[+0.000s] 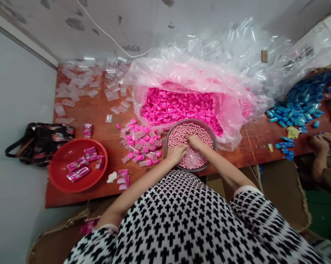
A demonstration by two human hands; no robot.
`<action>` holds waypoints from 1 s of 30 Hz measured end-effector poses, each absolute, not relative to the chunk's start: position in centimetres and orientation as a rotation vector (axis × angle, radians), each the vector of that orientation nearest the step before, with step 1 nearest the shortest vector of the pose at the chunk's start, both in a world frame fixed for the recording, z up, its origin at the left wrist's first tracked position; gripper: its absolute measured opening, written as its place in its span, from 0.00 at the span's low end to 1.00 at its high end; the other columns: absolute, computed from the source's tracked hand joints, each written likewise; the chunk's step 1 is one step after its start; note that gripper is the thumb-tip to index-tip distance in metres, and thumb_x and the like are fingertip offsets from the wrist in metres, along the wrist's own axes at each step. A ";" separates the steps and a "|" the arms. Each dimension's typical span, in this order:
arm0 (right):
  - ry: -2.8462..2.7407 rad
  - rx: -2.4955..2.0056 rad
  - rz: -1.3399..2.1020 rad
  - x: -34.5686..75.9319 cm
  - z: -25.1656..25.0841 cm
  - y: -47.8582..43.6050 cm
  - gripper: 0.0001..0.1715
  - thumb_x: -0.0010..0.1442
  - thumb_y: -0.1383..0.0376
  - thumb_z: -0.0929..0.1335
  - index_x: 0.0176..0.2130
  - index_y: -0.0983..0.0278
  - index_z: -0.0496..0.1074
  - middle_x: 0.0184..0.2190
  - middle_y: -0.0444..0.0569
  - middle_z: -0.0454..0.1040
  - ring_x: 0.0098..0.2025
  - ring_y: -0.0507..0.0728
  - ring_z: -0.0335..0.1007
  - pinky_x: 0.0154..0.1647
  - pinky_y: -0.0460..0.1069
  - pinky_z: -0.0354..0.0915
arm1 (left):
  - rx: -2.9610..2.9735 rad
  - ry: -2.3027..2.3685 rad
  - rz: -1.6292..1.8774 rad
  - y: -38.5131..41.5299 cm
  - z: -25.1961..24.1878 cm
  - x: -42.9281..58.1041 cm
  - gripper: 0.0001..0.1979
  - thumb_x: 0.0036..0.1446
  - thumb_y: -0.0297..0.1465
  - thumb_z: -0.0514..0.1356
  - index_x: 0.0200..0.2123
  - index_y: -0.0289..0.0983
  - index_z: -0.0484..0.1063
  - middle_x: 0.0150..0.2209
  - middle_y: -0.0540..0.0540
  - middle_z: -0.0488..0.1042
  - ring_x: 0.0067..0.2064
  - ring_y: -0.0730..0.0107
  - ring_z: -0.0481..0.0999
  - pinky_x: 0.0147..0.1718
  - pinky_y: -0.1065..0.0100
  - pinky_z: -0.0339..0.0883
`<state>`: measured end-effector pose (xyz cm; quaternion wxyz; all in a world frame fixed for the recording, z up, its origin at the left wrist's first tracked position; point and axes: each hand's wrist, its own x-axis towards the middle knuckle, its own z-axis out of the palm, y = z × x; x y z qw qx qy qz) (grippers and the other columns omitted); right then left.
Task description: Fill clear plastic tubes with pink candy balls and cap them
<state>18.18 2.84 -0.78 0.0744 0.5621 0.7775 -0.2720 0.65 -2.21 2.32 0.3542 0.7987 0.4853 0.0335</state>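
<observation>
A grey metal bowl (171, 132) full of small pale pink beads (182, 132) sits at the table's near edge. Both my hands are inside it. My left hand (175, 153) and my right hand (195, 142) curl together over the beads, and a small clear plastic case (192, 157) shows just below them. Which hand grips the case is hard to tell. To the left of the bowl lies a pile of filled clear cases with pink caps (141, 145).
A big plastic bag of pink caps (179, 106) lies behind the bowl. Empty clear cases (88, 86) litter the far left. A red basin (61, 176) holds pink packets. Blue caps (297, 106) and another person's hands (323, 143) are at right. A black bag (40, 141) hangs left.
</observation>
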 end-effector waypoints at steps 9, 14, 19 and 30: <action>2.168 2.134 -2.349 18.9 -1.0 -0.1 0.19 0.48 0.60 0.71 0.39 0.64 0.67 0.34 0.43 0.73 0.34 0.52 0.71 0.38 0.48 0.69 | 1.592 1.277 0.735 -0.8 0.6 0.3 0.20 0.55 0.30 0.60 0.52 0.36 0.70 0.51 0.41 0.74 0.51 0.61 0.73 0.53 0.60 0.63; 2.165 2.216 -2.372 18.9 0.9 -0.7 0.22 0.45 0.60 0.74 0.39 0.63 0.67 0.31 0.41 0.70 0.31 0.51 0.69 0.35 0.47 0.68 | 1.320 1.142 0.794 0.2 0.8 1.4 0.15 0.54 0.32 0.59 0.44 0.33 0.75 0.43 0.44 0.78 0.44 0.63 0.76 0.47 0.62 0.67; 2.641 1.923 -1.850 20.7 4.5 0.1 0.27 0.51 0.60 0.72 0.51 0.60 0.67 0.48 0.51 0.71 0.40 0.53 0.71 0.40 0.50 0.69 | 1.350 1.034 0.788 0.9 1.0 0.8 0.19 0.53 0.36 0.60 0.47 0.33 0.75 0.48 0.41 0.76 0.50 0.61 0.74 0.52 0.60 0.64; 2.795 1.751 -1.522 20.9 5.3 1.0 0.22 0.53 0.60 0.70 0.48 0.61 0.67 0.36 0.47 0.73 0.35 0.54 0.71 0.36 0.48 0.68 | 1.363 0.946 0.727 2.6 1.3 0.3 0.18 0.51 0.41 0.62 0.41 0.35 0.78 0.40 0.43 0.77 0.42 0.64 0.74 0.44 0.63 0.67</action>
